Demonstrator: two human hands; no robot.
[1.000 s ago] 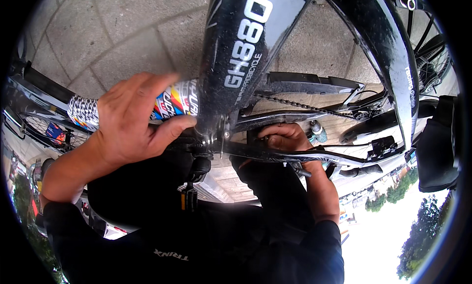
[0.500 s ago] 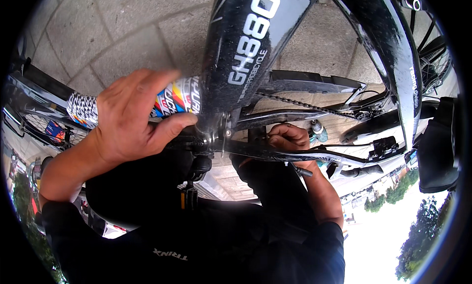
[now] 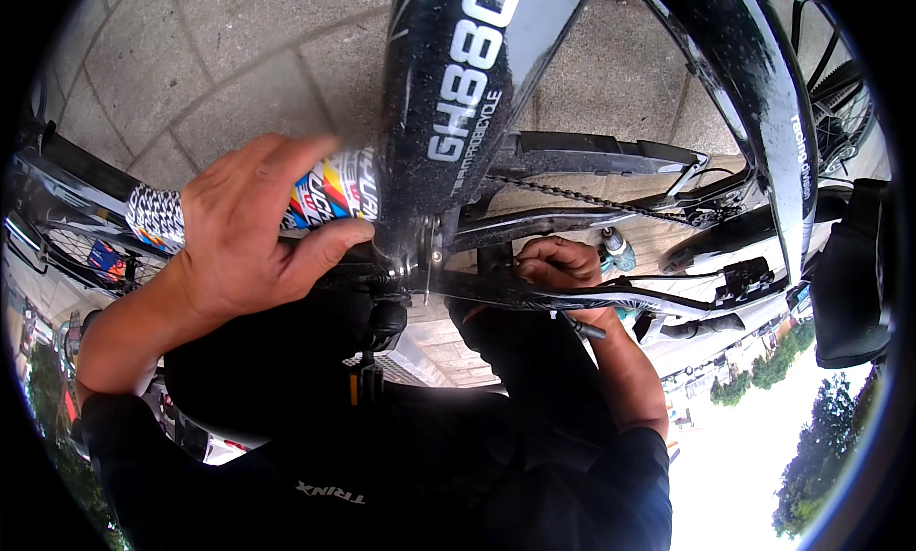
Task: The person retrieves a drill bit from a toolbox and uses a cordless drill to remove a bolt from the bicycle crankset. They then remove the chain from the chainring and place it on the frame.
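My left hand (image 3: 250,222) is closed round a cylinder (image 3: 334,190) with a bright multicoloured and black-and-white checked covering. Whether it is a can or a wrapped bicycle part I cannot tell. Its right end meets the thick black-and-grey frame tube (image 3: 458,103) of a bicycle, with my thumb pointing at the tube. Lower right, my right hand (image 3: 558,263) has its fingers curled in a pinch beside a dark block-like part (image 3: 494,260) below the chain (image 3: 592,199). What lies between those fingertips is hidden. A slim black frame tube (image 3: 534,291) crosses in front of that wrist.
A teal tool (image 3: 618,253), seemingly a cordless drill, is on the paving just beyond my right hand. More bicycle wheels stand at the left (image 3: 72,250) and far right (image 3: 849,122). Grey paving (image 3: 239,45) spreads beyond the frame.
The bicycle frame has shifted slightly left in the view. My left hand also appears a little further left, with its grip the same. The right hand's pinch is nearly unchanged.
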